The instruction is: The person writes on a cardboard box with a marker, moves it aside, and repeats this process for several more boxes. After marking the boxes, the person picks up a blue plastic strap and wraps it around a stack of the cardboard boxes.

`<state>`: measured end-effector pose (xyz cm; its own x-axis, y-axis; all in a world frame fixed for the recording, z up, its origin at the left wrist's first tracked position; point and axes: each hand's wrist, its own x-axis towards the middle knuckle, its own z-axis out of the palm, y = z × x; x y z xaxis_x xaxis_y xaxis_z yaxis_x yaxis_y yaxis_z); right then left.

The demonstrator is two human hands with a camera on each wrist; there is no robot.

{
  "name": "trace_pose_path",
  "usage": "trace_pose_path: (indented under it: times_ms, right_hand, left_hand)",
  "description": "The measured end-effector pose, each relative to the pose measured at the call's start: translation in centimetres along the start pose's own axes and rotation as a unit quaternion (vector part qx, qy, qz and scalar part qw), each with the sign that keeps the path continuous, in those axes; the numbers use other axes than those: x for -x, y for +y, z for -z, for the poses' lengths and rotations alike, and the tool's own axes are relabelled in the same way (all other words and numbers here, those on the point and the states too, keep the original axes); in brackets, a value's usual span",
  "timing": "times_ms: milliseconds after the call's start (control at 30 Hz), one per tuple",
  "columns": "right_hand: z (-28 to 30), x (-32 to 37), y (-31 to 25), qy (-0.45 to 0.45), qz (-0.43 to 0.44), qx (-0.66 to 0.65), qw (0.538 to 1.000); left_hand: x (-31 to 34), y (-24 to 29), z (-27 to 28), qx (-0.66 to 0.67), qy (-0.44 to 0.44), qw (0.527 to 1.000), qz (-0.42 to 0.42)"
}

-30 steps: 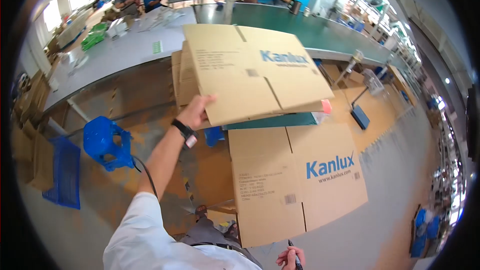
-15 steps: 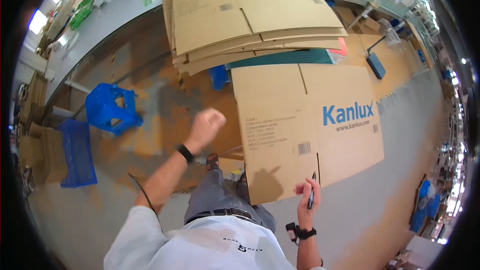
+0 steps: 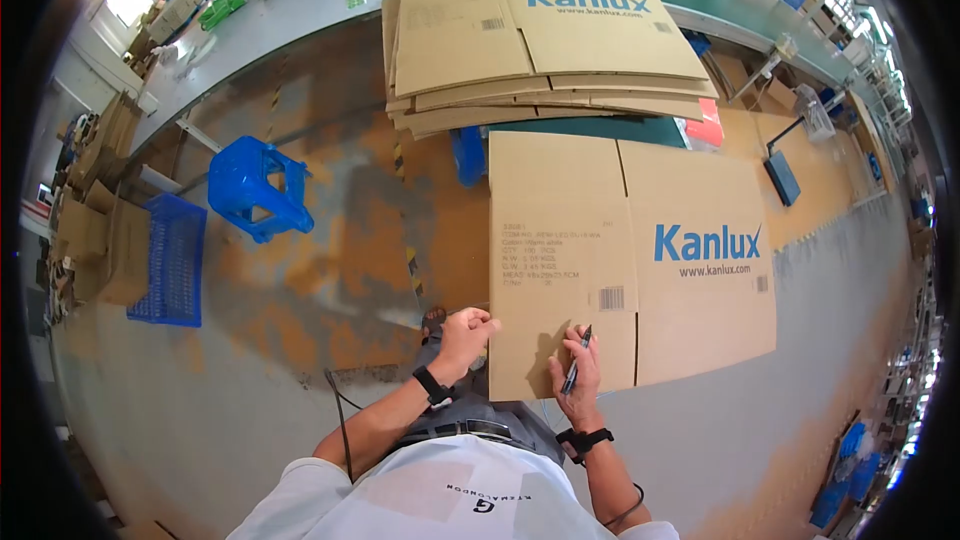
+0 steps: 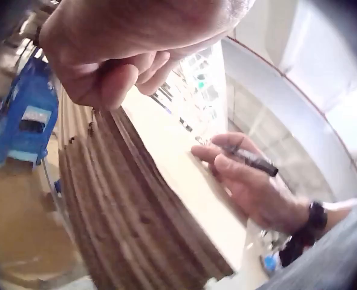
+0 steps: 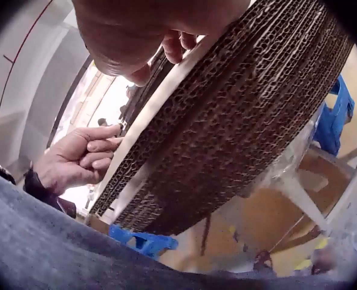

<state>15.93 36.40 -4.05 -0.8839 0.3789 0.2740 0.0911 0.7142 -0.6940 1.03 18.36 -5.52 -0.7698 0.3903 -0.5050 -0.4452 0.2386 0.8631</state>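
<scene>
A flattened cardboard carton point(image 3: 560, 190) printed "Kanlux" lies on top of a pile, whose corrugated edges point(image 5: 227, 115) show in the wrist views. My left hand point(image 3: 468, 338) is at the carton's left edge, fingers curled and fingertips right at the rim. Whether they pinch the cardboard I cannot tell. My right hand point(image 3: 580, 375) holds a black marker pen point(image 3: 577, 360) over the near part of the carton, left of its centre slot. In the left wrist view the marker point(image 4: 248, 158) slants across the right hand's fingers.
A second pile of flattened Kanlux cartons point(image 3: 560, 30) lies just beyond. A blue plastic stool point(image 3: 245, 180) and blue crate point(image 3: 170, 265) stand to the left. Behind run a white worktable point(image 3: 310, 15) and a green conveyor bench point(image 3: 700, 2).
My left hand let go of a carton on the far pile and came back to the near carton's left edge. My right hand, with the marker, moved over the near carton.
</scene>
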Motion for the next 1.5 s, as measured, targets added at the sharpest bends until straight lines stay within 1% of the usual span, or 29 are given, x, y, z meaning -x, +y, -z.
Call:
trace_pose_path:
  times_ms: [67,133,167,267,300,400,433,467,533,567,667,700,800,900,1100,1167,1300,1500]
  right_hand:
    - [0.4,-0.2,-0.6,0.033,-0.015,-0.077,0.996]
    - [1.0,0.1,-1.0,0.066,-0.039,-0.139,0.987]
    - [1.5,0.3,-1.1,0.069,-0.048,-0.166,0.983]
    - [3.3,0.4,-1.2,0.016,-0.061,-0.193,0.979]
    - [3.6,0.1,-1.0,0.036,-0.022,-0.146,0.988]
    - [5.1,-1.5,-1.1,0.028,-0.052,-0.181,0.982]
    - [5.1,-2.6,-1.2,0.031,-0.037,-0.193,0.980]
    - [5.1,-3.6,-1.8,0.022,-0.089,-0.260,0.961]
    - [5.0,-5.7,-4.5,0.002,-0.190,-0.390,0.901]
    - [4.3,-6.5,-4.9,0.014,-0.187,-0.415,0.890]
    - [3.7,-8.2,-6.2,-0.021,-0.190,-0.409,0.892]
    - [3.2,-8.5,-6.4,-0.020,-0.212,-0.397,0.893]
    - [2.0,-8.4,-5.0,-0.013,-0.189,-0.373,0.908]
    - [0.6,-8.0,-3.5,0.040,-0.103,-0.328,0.938]
    - [0.5,-7.5,-3.2,0.033,-0.073,-0.272,0.959]
    - [0.4,-7.5,-3.3,0.031,-0.073,-0.279,0.957]
    - [0.2,-7.5,-3.1,0.020,-0.088,-0.289,0.953]
    - [0.0,-7.7,-3.2,0.013,-0.080,-0.294,0.952]
  left_hand:
    - [-0.1,1.0,1.4,0.114,-0.072,0.987,0.090]
    - [0.7,1.2,1.0,0.064,-0.170,0.983,0.032]
    - [1.2,1.0,0.4,0.040,-0.220,0.975,0.006]
    - [3.4,-0.4,-2.9,0.044,-0.277,0.957,-0.078]
    - [3.6,-1.2,-3.7,0.112,-0.278,0.954,-0.008]
    - [3.7,-1.6,-3.7,0.120,-0.279,0.953,0.006]
    - [3.8,-1.6,-3.6,0.129,-0.276,0.952,-0.004]
    - [3.9,-1.4,-3.4,0.137,-0.272,0.952,-0.015]
    - [4.4,-0.7,-2.9,0.146,-0.269,0.952,-0.024]
    - [4.8,-0.3,-2.6,0.147,-0.269,0.952,-0.023]
    - [5.7,0.5,-1.6,0.138,-0.279,0.950,-0.014]
    - [6.2,0.6,-1.3,0.133,-0.285,0.949,-0.008]
    - [7.5,0.9,-1.3,0.134,-0.274,0.952,-0.021]
    - [7.7,0.7,-1.5,0.144,-0.263,0.954,-0.029]
    - [7.6,0.1,-1.2,0.144,-0.282,0.949,-0.020]
    - [7.5,-0.2,-1.2,0.145,-0.284,0.948,-0.015]
    - [8.1,1.1,-1.3,0.154,-0.275,0.949,-0.019]
    - [8.1,1.1,-1.5,0.155,-0.264,0.952,-0.010]
